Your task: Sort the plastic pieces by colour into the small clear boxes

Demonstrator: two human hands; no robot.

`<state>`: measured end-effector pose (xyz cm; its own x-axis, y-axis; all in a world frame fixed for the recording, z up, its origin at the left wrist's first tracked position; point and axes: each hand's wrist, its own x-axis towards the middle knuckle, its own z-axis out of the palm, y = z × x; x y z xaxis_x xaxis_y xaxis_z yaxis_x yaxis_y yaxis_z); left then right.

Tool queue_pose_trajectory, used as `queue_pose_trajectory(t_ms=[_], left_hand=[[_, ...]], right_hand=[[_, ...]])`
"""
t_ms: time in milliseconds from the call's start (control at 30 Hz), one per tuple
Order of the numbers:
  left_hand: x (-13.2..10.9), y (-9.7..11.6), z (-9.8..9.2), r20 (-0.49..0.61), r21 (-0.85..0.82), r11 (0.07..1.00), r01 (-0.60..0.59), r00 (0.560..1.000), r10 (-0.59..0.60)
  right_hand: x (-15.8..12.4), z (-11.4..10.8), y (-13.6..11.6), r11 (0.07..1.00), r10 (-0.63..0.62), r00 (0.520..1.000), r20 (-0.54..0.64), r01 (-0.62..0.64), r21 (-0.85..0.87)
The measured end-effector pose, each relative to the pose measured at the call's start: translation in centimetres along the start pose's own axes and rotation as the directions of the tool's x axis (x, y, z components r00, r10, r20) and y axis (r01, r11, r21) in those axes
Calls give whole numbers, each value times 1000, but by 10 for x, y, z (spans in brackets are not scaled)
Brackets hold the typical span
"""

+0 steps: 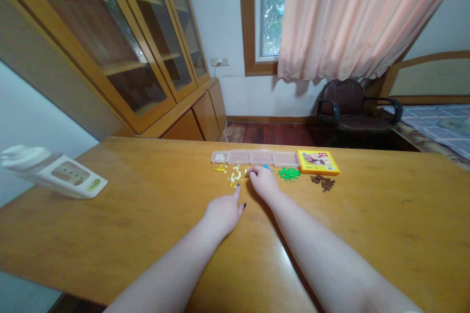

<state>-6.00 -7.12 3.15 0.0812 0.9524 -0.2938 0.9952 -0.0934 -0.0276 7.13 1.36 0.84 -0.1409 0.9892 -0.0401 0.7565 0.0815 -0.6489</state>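
My left hand [223,211] rests on the wooden table [147,215] with its forefinger stretched toward a scatter of small pale yellow pieces [234,175]; the other fingers are curled. My right hand [262,181] lies just right of them, fingers curled down and pinched at the pieces by a bit of blue [268,168]; what it holds is hidden. Behind the pieces stands a row of clear compartment boxes [255,157]. A pile of green pieces [289,173] and a pile of brown pieces [323,182] lie to the right.
A yellow box with a picture [317,162] sits beside the clear boxes. A white plastic device [55,172] lies at the table's left edge. Beyond the table are a glass-door cabinet [139,54], a dark armchair [352,107], a window with a pink curtain [352,19] and a bed [436,122].
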Motion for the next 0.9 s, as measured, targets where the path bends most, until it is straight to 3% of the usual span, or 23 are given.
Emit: queue_pose_trajectory(t_ms=[233,467,900], left_hand=[[-5,3,-1,66,3,997,81,995,-81],[-5,4,0,44,-11,990,138,990,-137],[4,-2,2,15,-11,997,78,997,-78]], right_hand=[[0,0,0,1000,-15,1000,7,15,-19],[1,2,3,1000,-22,1000,-7,22,12],[0,2,3,1000,-17,1000,3,17,-1]])
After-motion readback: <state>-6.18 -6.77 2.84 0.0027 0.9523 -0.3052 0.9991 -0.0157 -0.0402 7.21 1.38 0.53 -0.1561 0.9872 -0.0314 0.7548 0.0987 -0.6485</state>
